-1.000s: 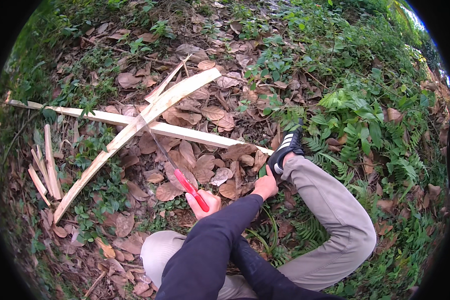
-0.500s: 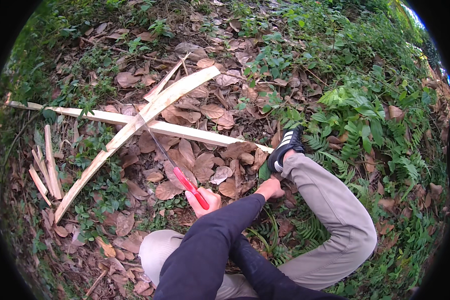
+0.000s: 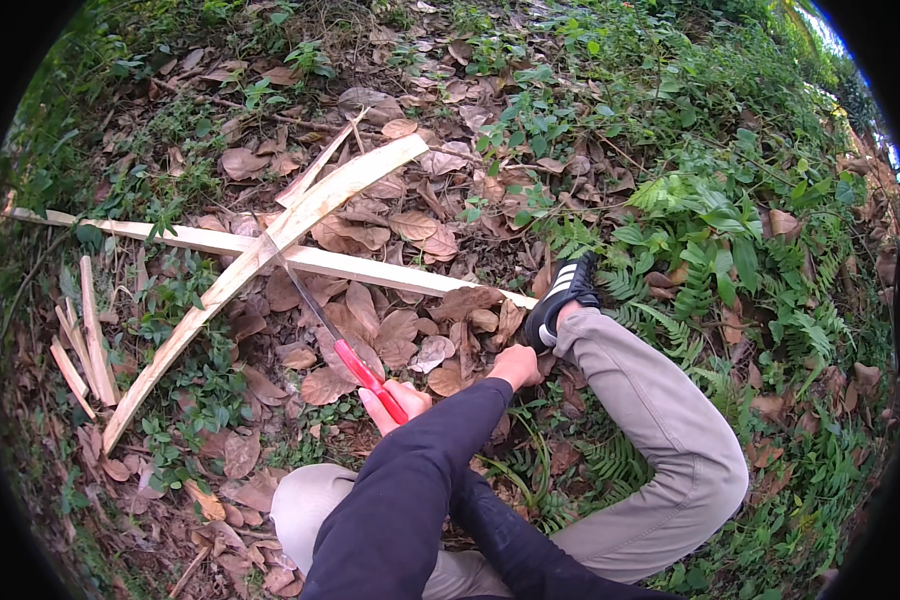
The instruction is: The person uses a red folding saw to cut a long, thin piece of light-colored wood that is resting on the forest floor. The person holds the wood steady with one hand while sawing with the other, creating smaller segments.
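My right hand (image 3: 398, 402) is closed round the red handle of a handsaw (image 3: 322, 318). Its long narrow blade lies across a pale split plank (image 3: 185, 335), close to where that plank rests over a long straight wooden strip (image 3: 375, 270). The blade tip shows just past the plank's far side. With arms crossed, my left forearm passes over the right one. My left hand (image 3: 517, 367) is closed beside the heel of my black striped shoe (image 3: 568, 297); whatever its fingers grip, if anything, is hidden.
A thin split piece (image 3: 315, 170) pokes out behind the plank's upper end. At left lie several short wood offcuts (image 3: 95, 335). Brown dry leaves (image 3: 400, 335) cover the ground, with ferns (image 3: 705, 235) on the right. My bent knee (image 3: 305, 505) is near the saw hand.
My left hand has shifted a little to the left, beside the shoe. The saw stays across the plank with hardly any movement. The whole view has drifted slightly.
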`<state>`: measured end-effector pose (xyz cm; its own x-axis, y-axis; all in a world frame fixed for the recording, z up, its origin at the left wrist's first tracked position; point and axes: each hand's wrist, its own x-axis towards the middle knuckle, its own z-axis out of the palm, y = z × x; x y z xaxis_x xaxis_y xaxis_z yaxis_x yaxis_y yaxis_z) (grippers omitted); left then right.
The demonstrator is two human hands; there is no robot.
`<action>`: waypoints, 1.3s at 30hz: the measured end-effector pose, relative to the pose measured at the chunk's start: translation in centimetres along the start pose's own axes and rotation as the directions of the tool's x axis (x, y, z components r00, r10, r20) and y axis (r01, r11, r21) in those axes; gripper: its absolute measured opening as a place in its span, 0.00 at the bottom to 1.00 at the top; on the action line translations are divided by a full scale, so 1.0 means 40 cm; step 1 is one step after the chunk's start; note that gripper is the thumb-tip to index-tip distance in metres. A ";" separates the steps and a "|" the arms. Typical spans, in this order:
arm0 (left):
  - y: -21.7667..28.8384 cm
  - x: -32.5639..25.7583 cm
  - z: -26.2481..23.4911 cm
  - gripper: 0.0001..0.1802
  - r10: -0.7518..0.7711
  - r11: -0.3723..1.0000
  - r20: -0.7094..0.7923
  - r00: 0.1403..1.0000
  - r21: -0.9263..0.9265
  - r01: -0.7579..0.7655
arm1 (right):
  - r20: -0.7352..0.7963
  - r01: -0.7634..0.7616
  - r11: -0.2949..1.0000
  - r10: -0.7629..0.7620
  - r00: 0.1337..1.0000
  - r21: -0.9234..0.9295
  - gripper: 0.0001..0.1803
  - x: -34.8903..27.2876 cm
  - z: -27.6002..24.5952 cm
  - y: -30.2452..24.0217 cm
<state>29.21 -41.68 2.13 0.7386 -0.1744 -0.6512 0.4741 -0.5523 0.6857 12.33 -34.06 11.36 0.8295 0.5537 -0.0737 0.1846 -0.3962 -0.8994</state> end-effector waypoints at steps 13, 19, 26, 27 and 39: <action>0.003 -0.004 0.027 0.61 0.157 0.986 -0.374 0.914 0.014 -0.163 | -0.034 -0.028 0.998 0.029 0.999 0.048 0.15 -0.005 0.019 0.016; -0.001 -0.019 0.054 0.11 0.418 0.857 -0.172 0.892 0.401 -0.324 | -0.039 -0.045 0.996 0.048 0.998 0.073 0.16 -0.005 0.014 0.016; -0.010 -0.034 -0.030 0.10 0.505 0.693 0.086 0.859 0.553 -0.463 | 0.266 -0.177 0.955 0.239 0.934 -0.237 0.13 0.005 -0.028 -0.043; -0.002 -0.036 -0.085 0.10 0.427 0.738 0.067 0.902 0.550 -0.390 | 0.342 -0.319 0.947 0.312 0.886 -0.037 0.15 -0.012 -0.012 -0.011; -0.060 -0.099 -0.193 0.28 0.172 0.953 0.075 0.982 0.239 -0.185 | 0.255 -0.098 0.976 0.047 0.966 0.192 0.21 -0.069 0.048 0.124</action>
<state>28.85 -33.36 5.61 0.7713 -0.3274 -0.5458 0.2005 -0.6889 0.6966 9.95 -36.13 6.26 0.6754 0.7028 -0.2236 -0.0025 -0.3010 -0.9536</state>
